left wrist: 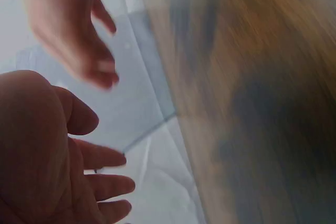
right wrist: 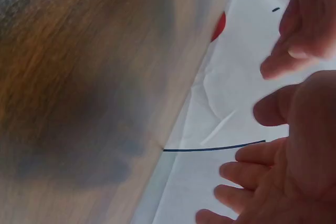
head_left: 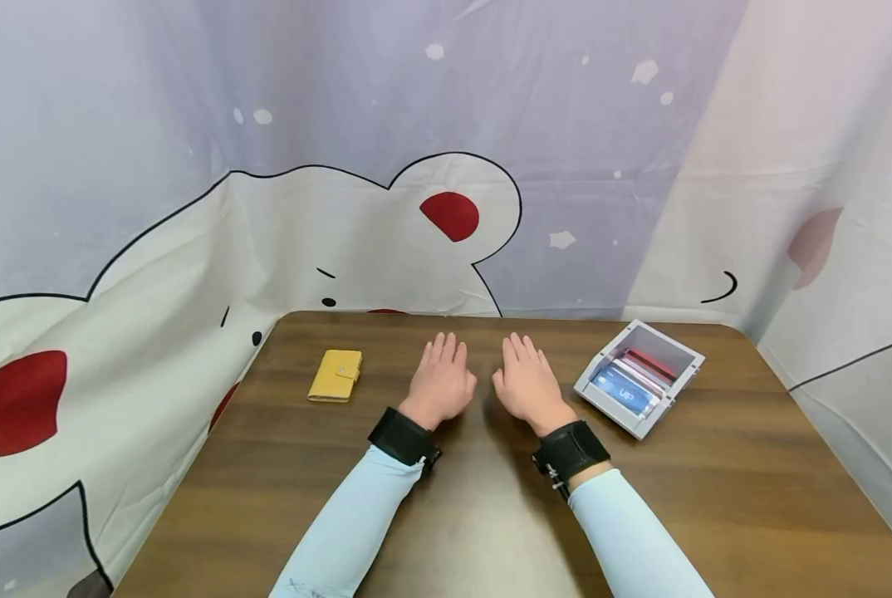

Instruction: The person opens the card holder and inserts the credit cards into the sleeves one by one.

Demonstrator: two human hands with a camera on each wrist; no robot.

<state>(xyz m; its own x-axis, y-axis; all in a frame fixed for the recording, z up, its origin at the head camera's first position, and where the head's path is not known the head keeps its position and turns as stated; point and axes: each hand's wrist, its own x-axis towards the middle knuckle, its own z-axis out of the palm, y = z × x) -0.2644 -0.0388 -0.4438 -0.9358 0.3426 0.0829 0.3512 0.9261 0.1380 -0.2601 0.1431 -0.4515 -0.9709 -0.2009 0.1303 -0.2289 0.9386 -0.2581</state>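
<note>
My left hand (head_left: 438, 384) and right hand (head_left: 528, 384) are side by side over the middle of the wooden table, backs up and fingers extended forward. Neither holds anything, and a gap separates them. Shadows on the wood suggest both are raised off it. To the left of my left hand lies a yellow snap-closed card wallet (head_left: 335, 375). Right of my right hand sits a tilted grey plastic box (head_left: 644, 423) with a blue card (head_left: 625, 389) and other cards inside. Each wrist view shows relaxed fingers near the other hand; neither wallet nor cards can be made out there.
The wooden table (head_left: 281, 498) has rounded far corners. Behind it hangs a printed curtain (head_left: 566, 124) with cartoon shapes, which also runs down along both sides. Black straps (head_left: 573, 453) circle both wrists below light blue sleeves.
</note>
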